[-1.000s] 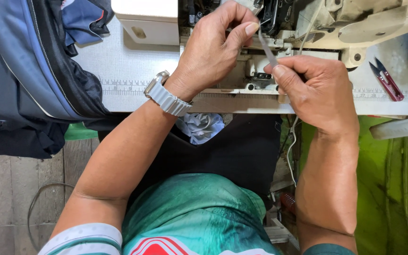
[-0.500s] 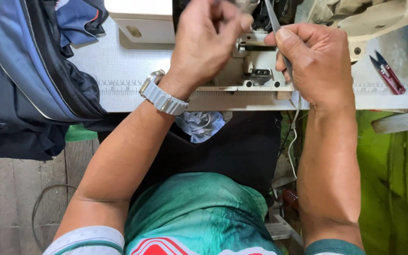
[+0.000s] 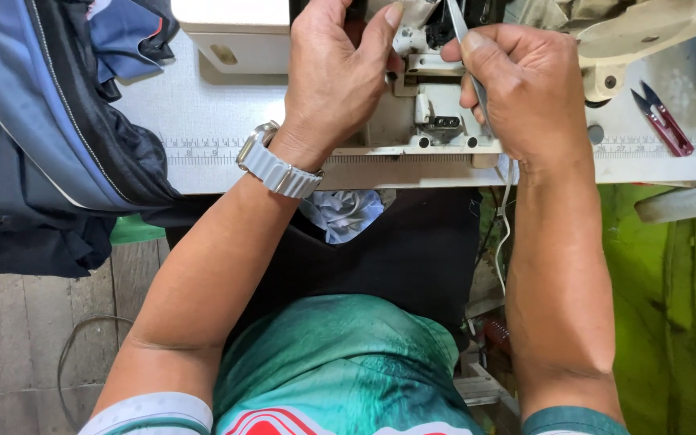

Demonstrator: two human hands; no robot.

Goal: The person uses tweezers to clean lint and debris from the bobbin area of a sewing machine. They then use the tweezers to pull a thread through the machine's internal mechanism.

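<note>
Gripped thin metal tweezers (image 3: 467,56) in closed right hand (image 3: 525,89) above the sewing machine (image 3: 445,121). Rested left hand (image 3: 336,76), fingers curled, against its parts; grasp unclear. Red snips (image 3: 664,121) nearby.

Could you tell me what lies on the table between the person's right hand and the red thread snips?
In the head view, only a small round grey knob sits on the white table between the right hand and the red thread snips.
</note>
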